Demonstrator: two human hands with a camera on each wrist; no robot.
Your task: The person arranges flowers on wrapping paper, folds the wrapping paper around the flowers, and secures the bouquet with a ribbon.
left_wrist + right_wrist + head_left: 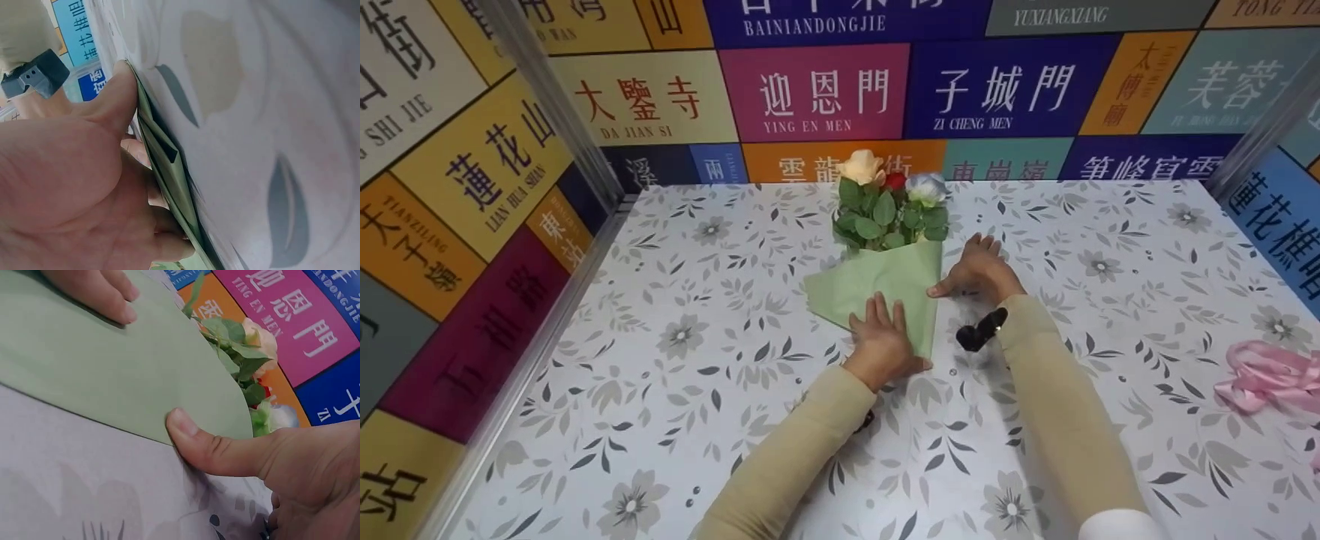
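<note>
A bouquet of artificial roses, with a peach rose [862,167], a red rose [894,181] and a pale blue rose [928,189] above green leaves [877,211], lies on the table. Pale green wrapping paper [904,274] is folded over its stems, which are hidden. My left hand [883,346] rests on the lower part of the paper with fingers spread. On the paper's right edge lies the thumb [188,433] of my right hand [979,271], its other fingers extended over the tabletop.
The table [645,390] has a floral-patterned cover. A pink ribbon [1271,375] lies in a loose heap at the right edge. Panels printed with coloured signs [817,90] stand along the back and sides.
</note>
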